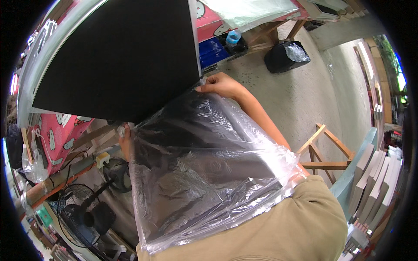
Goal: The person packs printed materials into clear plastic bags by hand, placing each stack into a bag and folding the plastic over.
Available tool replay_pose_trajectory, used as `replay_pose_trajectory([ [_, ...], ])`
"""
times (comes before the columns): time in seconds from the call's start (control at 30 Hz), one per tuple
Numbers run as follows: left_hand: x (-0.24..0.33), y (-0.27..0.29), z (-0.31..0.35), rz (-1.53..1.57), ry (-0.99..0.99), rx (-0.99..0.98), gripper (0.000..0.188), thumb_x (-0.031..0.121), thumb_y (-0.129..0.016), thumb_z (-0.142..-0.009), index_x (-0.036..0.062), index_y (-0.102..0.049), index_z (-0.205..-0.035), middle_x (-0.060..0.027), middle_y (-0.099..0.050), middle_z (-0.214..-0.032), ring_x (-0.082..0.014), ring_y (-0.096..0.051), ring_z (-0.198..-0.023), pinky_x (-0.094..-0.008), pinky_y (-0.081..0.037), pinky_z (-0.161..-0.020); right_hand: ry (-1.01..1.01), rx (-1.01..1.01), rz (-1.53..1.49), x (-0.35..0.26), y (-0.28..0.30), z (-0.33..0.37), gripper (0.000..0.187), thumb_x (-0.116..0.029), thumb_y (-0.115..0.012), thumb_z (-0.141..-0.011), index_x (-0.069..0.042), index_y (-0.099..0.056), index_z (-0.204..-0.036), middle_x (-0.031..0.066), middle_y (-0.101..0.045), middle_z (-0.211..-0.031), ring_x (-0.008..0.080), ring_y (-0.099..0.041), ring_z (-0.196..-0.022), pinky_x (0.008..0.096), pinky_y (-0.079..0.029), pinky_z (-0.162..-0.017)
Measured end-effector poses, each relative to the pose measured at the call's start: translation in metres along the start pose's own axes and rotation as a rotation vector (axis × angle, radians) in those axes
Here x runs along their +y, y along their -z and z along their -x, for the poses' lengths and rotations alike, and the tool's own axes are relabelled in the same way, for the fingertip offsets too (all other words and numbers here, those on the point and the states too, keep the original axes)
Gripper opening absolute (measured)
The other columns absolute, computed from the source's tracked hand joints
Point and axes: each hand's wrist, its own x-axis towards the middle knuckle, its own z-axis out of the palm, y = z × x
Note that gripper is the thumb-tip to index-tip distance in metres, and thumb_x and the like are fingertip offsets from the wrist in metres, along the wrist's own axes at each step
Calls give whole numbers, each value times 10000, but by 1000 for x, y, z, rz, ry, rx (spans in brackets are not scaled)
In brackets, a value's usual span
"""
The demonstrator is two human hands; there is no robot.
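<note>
A large black panel (117,56) with pale edges stretches from the upper left toward me. One corner of it points into the mouth of a clear plastic bag (196,178), which hangs wrinkled in front of my body. My right hand (221,85) pinches the bag's rim beside the panel's right edge. On the other side my left hand (125,141) grips the rim by the panel's lower edge, partly hidden behind the plastic. Through the film I see dark shapes, but how far the panel reaches inside is unclear.
A pink patterned table cover (65,139) lies beneath the panel. Left of me stands a black fan (87,213). A black bin (287,56) sits on the concrete floor, with a wooden frame (326,152) at right near stacked panels (374,187). A blue crate (212,52) is under the table.
</note>
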Motion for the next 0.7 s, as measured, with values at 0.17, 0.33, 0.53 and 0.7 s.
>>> replay_pose_trajectory([
  [0.17,-9,6,4,-2,0,-29,467,344,-561,-807,-22,-503,-1090,-77,-531,-1016,-153,-505,-875,-257,-397,-745,5,1,-193,38,-7,-48,204,-144,-581,-742,-68,-517,-563,-24,-423,-502,67,-362,-444,238,-272,-404],
  [0.33,-66,23,-49,-570,-274,109,350,275,-534,-811,-34,-493,-969,-186,-555,-879,-297,-532,-809,-372,-390,-717,-83,-23,-249,55,-18,-64,154,-167,-593,-730,-81,-540,-614,-22,-435,-517,73,-373,-439,237,-277,-397],
  [0.53,-59,41,-85,-937,-688,210,315,241,-481,-837,-25,-475,-1005,-197,-533,-946,-330,-522,-857,-385,-397,-759,39,97,62,53,1,-53,180,-169,-635,-677,-14,-603,-762,56,-560,-615,161,-538,-578,276,-433,-517],
  [0.7,89,104,-10,-271,-769,707,247,208,-435,-875,0,-502,-989,-83,-494,-789,-148,-477,-699,-254,-402,-625,732,-637,-231,-85,38,59,468,-242,-613,-761,18,-474,-1125,137,-538,-1071,228,-521,-948,339,-379,-848],
])
